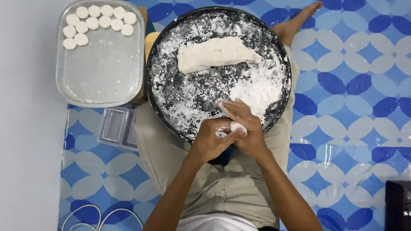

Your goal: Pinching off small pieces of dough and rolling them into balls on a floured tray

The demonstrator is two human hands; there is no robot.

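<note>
Small white dough piece [237,126] sits pinched between the two hands, just over the near rim of the round black flour-dusted tray [165,92] resting on the person's lap; it looks smooth, pale and rounded, only partly showing past the fingers. From the head camera, the tray's near edge passes right under the hands, so there is little room there; the far half of the tray is more open, with a long lump of white dough [216,53] lying across it and a heap of loose white flour [257,90] to the right, near the fingertips. To the left, touching or just beside the tray, stands a clear rectangular plastic container [102,85] with flat round white dough discs [99,22] gathered in its far corner; most of its floor is bare. A small clear plastic lid or box [116,127] lies below it on the blue and white patterned mat [342,128]. The left hand [212,139] is curled half closed around the piece from below; the right hand [244,124] lies over it, fingers bent, pressing the piece against the left palm; both forearms angle inward from the lap.
</note>
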